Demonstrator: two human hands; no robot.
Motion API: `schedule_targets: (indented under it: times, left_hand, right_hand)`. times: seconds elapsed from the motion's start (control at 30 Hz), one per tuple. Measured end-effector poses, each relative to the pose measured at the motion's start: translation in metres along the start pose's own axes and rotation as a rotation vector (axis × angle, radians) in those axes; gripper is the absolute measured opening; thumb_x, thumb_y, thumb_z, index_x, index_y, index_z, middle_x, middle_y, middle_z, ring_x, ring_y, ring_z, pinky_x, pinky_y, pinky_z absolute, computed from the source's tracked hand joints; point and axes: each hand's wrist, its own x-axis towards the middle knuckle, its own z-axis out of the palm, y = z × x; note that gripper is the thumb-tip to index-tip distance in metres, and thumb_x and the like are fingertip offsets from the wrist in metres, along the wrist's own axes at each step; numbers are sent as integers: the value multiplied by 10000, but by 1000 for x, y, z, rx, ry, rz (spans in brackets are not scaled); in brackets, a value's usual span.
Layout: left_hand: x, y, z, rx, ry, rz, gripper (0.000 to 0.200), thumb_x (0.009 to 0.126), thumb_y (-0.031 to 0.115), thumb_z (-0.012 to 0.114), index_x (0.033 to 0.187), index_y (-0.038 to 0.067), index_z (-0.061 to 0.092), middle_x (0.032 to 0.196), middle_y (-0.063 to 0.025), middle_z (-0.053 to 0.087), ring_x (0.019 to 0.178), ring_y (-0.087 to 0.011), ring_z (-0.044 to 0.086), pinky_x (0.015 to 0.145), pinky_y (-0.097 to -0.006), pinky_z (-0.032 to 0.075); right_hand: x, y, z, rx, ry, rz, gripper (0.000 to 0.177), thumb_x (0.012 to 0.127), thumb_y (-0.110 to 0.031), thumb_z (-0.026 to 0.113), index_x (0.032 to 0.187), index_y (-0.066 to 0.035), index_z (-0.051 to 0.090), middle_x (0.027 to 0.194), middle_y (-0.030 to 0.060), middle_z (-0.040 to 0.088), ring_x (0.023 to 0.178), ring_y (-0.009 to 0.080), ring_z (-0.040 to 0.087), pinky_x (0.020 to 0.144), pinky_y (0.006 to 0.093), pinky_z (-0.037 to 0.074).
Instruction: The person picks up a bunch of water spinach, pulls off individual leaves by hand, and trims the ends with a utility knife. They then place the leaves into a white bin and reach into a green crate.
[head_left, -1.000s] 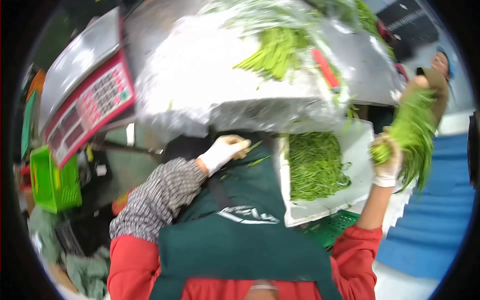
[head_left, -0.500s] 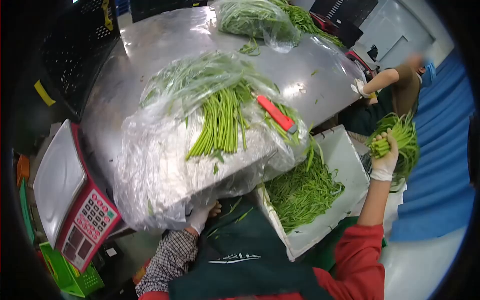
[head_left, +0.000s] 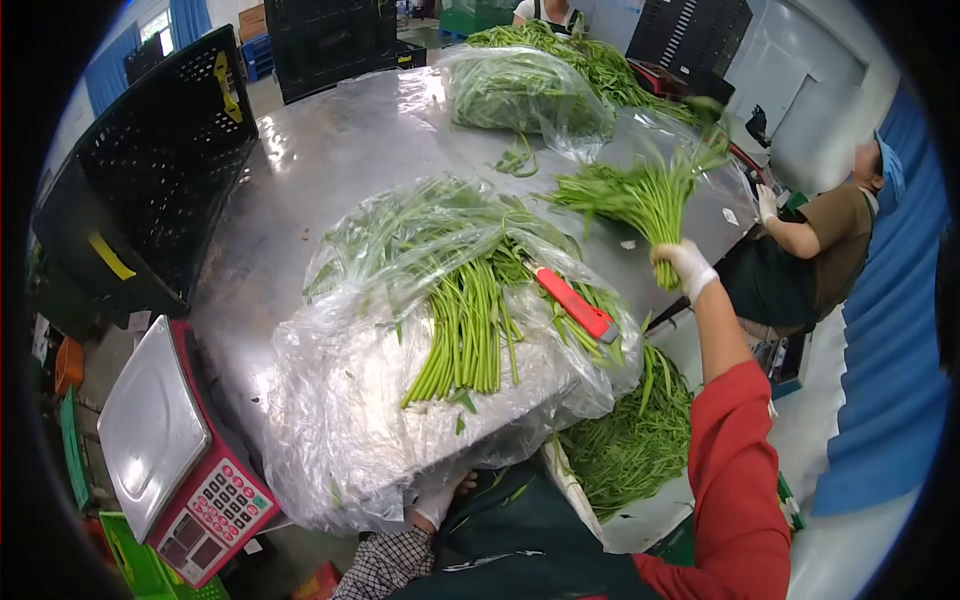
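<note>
My right hand [head_left: 683, 264], in a white glove, is raised over the steel table [head_left: 340, 150] and grips a bundle of green stalks [head_left: 640, 195] by the stems, leaves fanning up and left. My left hand [head_left: 437, 503], also gloved, sits low at the table's near edge, mostly hidden under the clear plastic sheet [head_left: 380, 420]; whether it holds anything is not visible. On the plastic lies a pile of green stalks [head_left: 465, 320] with a red utility knife [head_left: 575, 305] beside it.
A white bin [head_left: 640, 440] with cut green trimmings stands below the table on my right. A scale [head_left: 170, 450] with a red keypad is at the left. A bagged heap of greens [head_left: 525, 90] lies farther back. Black crates [head_left: 140, 170] stand left. A seated person [head_left: 810, 250] works at right.
My right hand has swung the bundle of stalks up from beside the white bin to above the table. The view has tilted up, and my left hand has slipped further under the plastic.
</note>
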Motion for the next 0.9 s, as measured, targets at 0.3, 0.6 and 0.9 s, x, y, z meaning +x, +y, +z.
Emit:
schedule_targets:
  times: [0.3,0.6,0.9]
  left_hand:
    - [-2,3,8,-45,-102,-85,282,869,266,562,971,8,609,898,-57,637,751,-100,576,674,-217,463]
    - [-5,13,13,-75,-94,-93,251,865,247,574,928,8,617,848,-43,639,701,-90,566,646,-212,458]
    - [-8,7,4,-166,-26,-106,209,871,188,563,953,0,603,856,-57,641,702,-104,582,636,-219,468]
  right_hand:
    - [-181,137,-169,476,686,15,65,735,-129,557,715,-81,517,578,59,509,412,184,476,360,302,384]
    - [-173,37,-166,288,1078,-594,117,729,-101,623,814,-39,571,646,31,543,500,148,528,437,283,421]
    - [-6,-9,-46,-1325,451,-98,339,729,-158,558,1036,-15,532,999,219,600,933,320,590,792,397,465]
